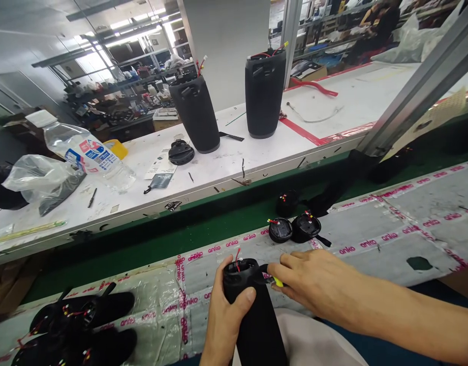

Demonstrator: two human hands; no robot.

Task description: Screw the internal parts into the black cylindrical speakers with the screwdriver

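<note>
A black cylindrical speaker body [258, 325] leans upright over the lap, its open top showing a red wire. My left hand [231, 310] is wrapped round its upper part, thumb across the front. Beside the top rim, my right hand [306, 279] has its fingers pressed together on a black strap [263, 270] at the speaker's right side. A yellow-green tip [278, 281] sticks out under those fingers; whether it is a connector or a tool is unclear.
Small black units [280, 230] with wires stand beyond my right hand. More black speakers [81, 325] lie at the lower left. On the white shelf [234, 157] are two upright speakers [264, 96], a plastic bottle [89, 152] and a black cap [181, 152].
</note>
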